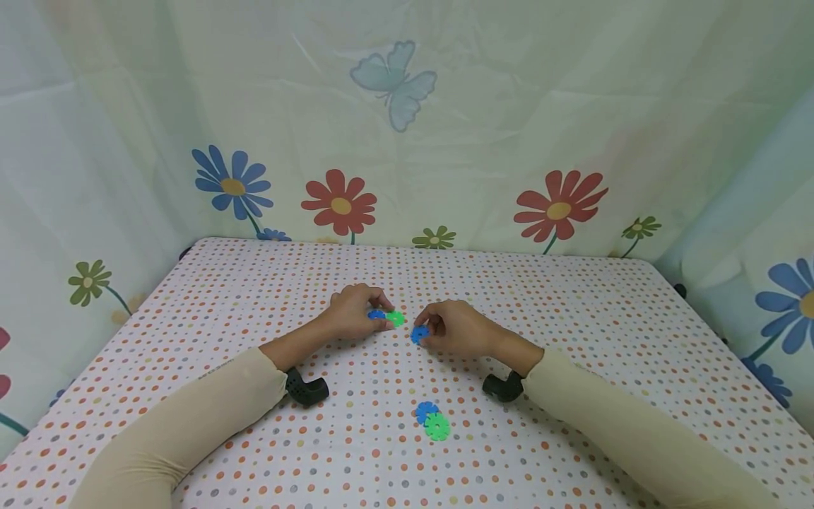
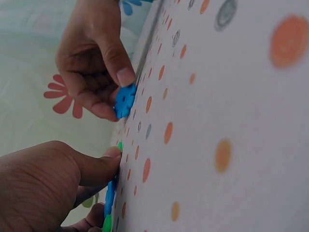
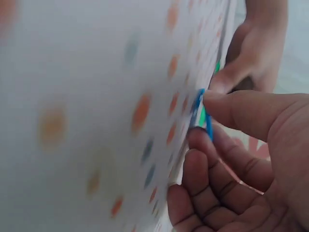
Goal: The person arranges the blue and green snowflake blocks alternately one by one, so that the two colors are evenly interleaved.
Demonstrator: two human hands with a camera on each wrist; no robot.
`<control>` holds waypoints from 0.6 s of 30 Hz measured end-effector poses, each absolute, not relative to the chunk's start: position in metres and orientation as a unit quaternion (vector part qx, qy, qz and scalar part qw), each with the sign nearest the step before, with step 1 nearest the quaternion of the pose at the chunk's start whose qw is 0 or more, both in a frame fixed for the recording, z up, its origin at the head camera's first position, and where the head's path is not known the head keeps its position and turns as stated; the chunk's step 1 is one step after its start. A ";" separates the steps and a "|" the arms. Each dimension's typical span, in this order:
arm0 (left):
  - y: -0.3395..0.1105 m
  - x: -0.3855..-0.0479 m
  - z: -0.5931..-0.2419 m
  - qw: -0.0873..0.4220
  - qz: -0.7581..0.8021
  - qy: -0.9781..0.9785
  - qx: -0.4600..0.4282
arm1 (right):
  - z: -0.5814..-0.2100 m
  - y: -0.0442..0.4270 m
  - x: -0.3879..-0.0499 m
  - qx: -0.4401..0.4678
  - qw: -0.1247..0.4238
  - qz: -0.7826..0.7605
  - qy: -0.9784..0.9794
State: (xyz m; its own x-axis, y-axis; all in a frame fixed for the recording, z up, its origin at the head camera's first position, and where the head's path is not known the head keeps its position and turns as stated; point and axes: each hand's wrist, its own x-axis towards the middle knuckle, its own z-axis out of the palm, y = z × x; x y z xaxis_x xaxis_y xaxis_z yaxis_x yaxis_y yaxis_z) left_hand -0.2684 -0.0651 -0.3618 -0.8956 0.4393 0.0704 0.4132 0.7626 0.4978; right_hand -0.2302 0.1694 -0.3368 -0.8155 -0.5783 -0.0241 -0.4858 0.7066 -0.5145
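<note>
Near the middle of the table, my left hand (image 1: 357, 312) pinches a short row of notched plastic discs. A green disc (image 1: 396, 318) sticks out at its fingertips, beside a blue disc (image 1: 376, 314) partly covered by the fingers. More green shows below the blue in the left wrist view, mostly hidden. Just to the right, my right hand (image 1: 459, 327) holds another blue notched disc (image 1: 420, 334) between thumb and fingertips, tilted up. A small gap separates it from the left hand's row in the head view.
Closer to me lie a loose blue disc (image 1: 427, 411) and a green disc (image 1: 437, 427) that partly overlaps it. The dotted tablecloth (image 1: 254, 438) covers the table, and a flowered curtain (image 1: 458, 141) hangs behind and at both sides.
</note>
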 end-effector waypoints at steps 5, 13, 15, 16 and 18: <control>-0.065 -0.269 -0.363 0.024 0.259 0.939 0.227 | -0.336 0.173 -0.248 -0.265 0.096 -0.249 0.927; -0.064 -0.270 -0.362 0.026 0.261 0.939 0.223 | -0.339 0.174 -0.265 -0.256 0.101 -0.254 0.927; -0.064 -0.269 -0.362 0.027 0.260 0.939 0.223 | -0.339 0.173 -0.266 -0.255 0.102 -0.257 0.927; -0.064 -0.269 -0.362 0.027 0.260 0.939 0.222 | -0.339 0.172 -0.267 -0.254 0.102 -0.259 0.926; -0.064 -0.269 -0.362 0.027 0.260 0.939 0.223 | -0.339 0.172 -0.267 -0.250 0.104 -0.260 0.927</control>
State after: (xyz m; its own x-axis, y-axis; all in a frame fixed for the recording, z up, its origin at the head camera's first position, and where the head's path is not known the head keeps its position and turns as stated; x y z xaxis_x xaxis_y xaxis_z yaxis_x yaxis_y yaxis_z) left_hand -0.2692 -0.0642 -0.3618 -0.8995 0.4320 0.0653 0.4040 0.7655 0.5008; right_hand -0.2670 0.1717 -0.3386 -0.8533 -0.5178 -0.0619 -0.4099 0.7394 -0.5341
